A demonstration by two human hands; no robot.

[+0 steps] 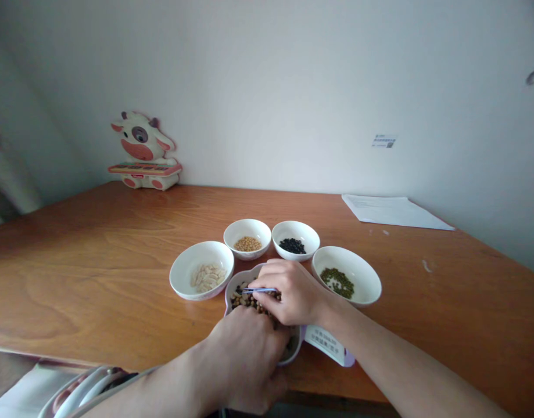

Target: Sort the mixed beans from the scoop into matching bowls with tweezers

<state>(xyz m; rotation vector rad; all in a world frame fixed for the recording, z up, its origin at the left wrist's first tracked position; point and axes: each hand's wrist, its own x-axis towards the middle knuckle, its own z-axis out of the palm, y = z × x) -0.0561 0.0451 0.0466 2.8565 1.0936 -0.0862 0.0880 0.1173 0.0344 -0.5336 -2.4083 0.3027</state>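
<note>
Thin bluish tweezers are pinched in my right hand, their tips over the mixed beans in a lavender-rimmed bowl. My left hand is closed and curled over the near side of that bowl. Its fingertips are hidden, so anything in them cannot be made out. A handle with a printed label sticks out to the right, under my right forearm. Around the far side stand white bowls of flat white seeds, yellow beans, black beans and green beans.
A cow-shaped toy keyboard sits at the back left of the wooden table. White paper sheets lie at the back right, against the wall. White curved objects show below the table's front left edge.
</note>
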